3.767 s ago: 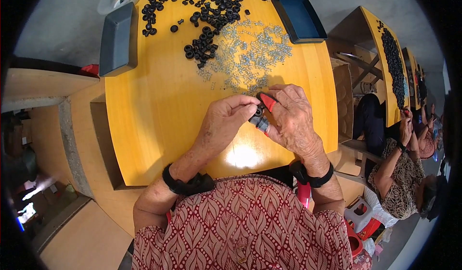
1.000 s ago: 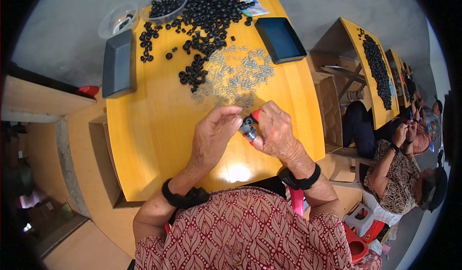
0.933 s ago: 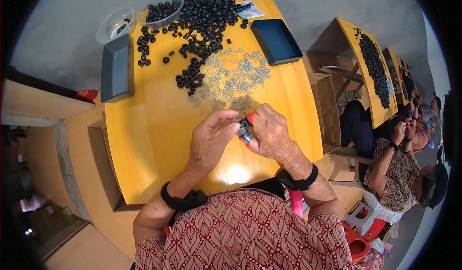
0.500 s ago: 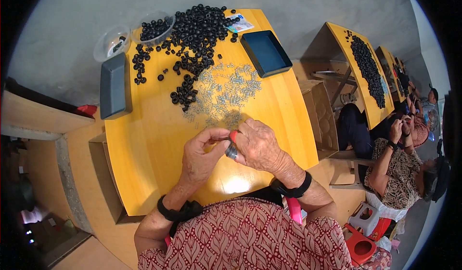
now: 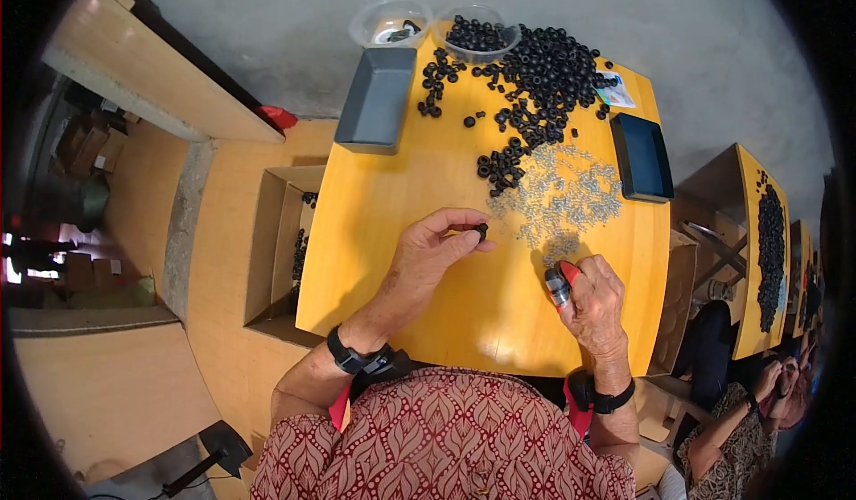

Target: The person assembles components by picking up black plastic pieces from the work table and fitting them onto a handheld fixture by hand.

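Over the bench [image 5: 455, 322], left hand [image 5: 426, 255] and right hand [image 5: 596, 305] well apart. Left pinches a black part [image 5: 482, 231] beside the scattered silvery bits [image 5: 571, 197]; right, closed round a dark cylinder [image 5: 557, 288], on their near side. Black heap [image 5: 555, 65] farther back, grey tray [image 5: 373, 112] left, blue tray [image 5: 644, 157] right.

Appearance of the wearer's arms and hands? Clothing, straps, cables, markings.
Short sleeves, red and beige leaf print with dots; forearms uncovered. Black strap on the left wrist, another strap on the right, each with a dark bulky unit on the inner side. Left hand ungloved. Right hand shows red by the index finger; can't tell if worn. No cables seen.
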Demonstrator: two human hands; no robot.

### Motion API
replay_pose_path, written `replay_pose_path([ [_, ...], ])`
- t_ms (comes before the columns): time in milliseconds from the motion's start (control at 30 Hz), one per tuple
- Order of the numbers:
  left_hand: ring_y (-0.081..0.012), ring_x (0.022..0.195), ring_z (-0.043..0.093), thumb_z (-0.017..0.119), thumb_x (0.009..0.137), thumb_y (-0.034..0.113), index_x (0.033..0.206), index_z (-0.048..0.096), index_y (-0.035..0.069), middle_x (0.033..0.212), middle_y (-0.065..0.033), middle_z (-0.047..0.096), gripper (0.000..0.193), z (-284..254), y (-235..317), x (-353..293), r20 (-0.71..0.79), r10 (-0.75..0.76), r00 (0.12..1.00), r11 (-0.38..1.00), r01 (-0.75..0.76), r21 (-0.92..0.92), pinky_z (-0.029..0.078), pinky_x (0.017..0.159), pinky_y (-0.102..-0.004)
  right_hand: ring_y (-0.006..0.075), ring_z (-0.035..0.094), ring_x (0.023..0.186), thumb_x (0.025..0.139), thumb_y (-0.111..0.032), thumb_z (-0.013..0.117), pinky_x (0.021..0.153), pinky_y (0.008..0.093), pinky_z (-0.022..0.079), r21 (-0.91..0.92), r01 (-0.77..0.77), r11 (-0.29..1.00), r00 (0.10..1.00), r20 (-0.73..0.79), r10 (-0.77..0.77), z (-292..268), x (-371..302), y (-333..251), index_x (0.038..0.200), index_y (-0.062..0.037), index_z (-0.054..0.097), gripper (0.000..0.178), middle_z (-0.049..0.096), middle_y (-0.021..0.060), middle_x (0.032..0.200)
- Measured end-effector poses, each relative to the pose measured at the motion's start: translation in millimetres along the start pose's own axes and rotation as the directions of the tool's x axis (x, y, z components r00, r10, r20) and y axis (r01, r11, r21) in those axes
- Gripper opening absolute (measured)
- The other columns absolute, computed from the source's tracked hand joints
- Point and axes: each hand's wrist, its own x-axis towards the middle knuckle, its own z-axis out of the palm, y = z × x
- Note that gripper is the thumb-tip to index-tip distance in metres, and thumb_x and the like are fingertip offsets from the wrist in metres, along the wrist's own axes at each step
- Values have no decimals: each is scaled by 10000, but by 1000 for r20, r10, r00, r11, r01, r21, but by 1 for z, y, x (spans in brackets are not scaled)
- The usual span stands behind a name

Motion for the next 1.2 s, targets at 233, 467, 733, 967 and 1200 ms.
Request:
replay_pose_path([
  [233, -172, 965, 636, 608, 933, 58, 1156, 602, -3, 1034, -74, 632, 232, -21, 1, -6, -48, 47, 998, 994, -51, -101, 534, 912, -316, 301, 550, 669, 620, -26, 733, 581, 402, 482, -55, -15, 998, 999, 40, 17, 0, 0, -4, 703, 0, 560, 194, 521, 132, 715],
  [467, -147, 833, 662, 620, 931, 86, 1086, 650, 5, 941, -63, 651, 178, -76, 34, -25, -392, 287, 874, 957, -281, 74, 557, 802, -287, 299, 548, 670, 644, -25, 733, 586, 399, 478, -66, -36, 997, 999, 26, 38, -1, 2, -2, 709, 3, 565, 182, 521, 134, 712],
  [733, -164, 817, 685, 661, 906, 84, 1063, 663, 42, 953, -65, 692, 162, -180, 60, -64, -627, 497, 600, 863, -420, 282, 569, 791, -263, 288, 549, 668, 696, -64, 741, 585, 371, 475, -80, -22, 997, 998, 61, 27, -9, 1, 2, 823, 15, 651, 175, 554, 128, 721],
  [967, -220, 1215, 528, 658, 910, 140, 1296, 557, 33, 1247, -167, 597, 413, -201, 56, -79, -656, 588, 473, 742, 7, 670, 414, 1050, -348, 280, 550, 688, 681, -59, 743, 593, 371, 475, -114, -60, 992, 995, 67, 68, -13, -5, 7, 823, 16, 648, 186, 546, 128, 723],
  [1200, -184, 1025, 642, 632, 920, 113, 1165, 636, 15, 1051, -92, 693, 263, -76, 75, -39, -269, 275, 923, 939, -198, 280, 472, 971, -312, 287, 550, 687, 678, -50, 739, 589, 379, 472, -176, -118, 977, 991, 43, 128, -35, -18, 24, 811, 14, 636, 180, 529, 128, 722],
])
